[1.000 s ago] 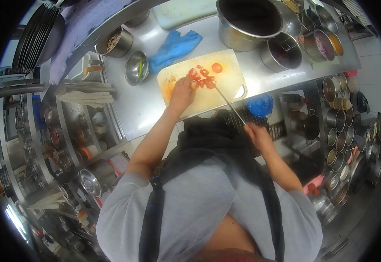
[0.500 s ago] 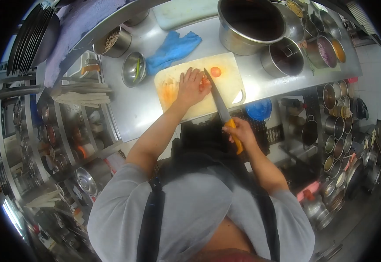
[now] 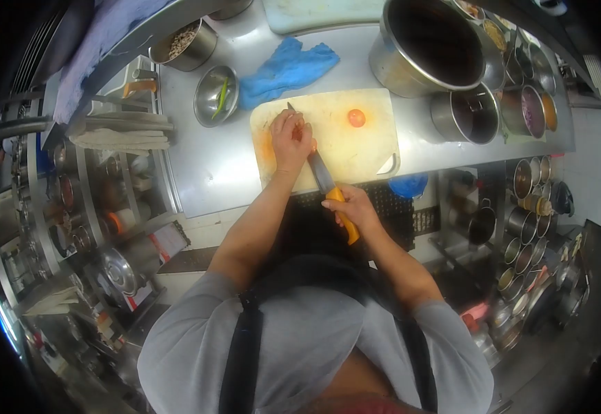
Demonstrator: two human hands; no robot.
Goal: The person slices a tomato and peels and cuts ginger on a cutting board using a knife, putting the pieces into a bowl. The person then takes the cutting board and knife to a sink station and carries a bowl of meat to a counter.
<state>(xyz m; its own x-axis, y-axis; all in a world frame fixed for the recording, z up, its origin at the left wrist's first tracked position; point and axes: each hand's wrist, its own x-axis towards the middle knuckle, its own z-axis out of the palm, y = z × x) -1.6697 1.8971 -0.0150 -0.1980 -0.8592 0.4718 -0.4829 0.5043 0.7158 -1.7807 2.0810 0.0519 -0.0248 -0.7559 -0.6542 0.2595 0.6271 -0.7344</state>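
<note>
Orange-handled long steel knife point(image 3: 322, 172) in right hand point(image 3: 353, 207), red tomato pieces point(image 3: 313, 145) in curled left hand point(image 3: 289, 147): we judge this gathering, next needing a steady blade.

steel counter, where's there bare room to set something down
Below the metal bowl, left of the cutting board, the steel counter is bare. The board is free between knife and handle slot, below the tomato piece. Crowded: right end, with stockpot and smaller pots.

No lettering, label, brand, number or sign can be read anywhere in view.
</note>
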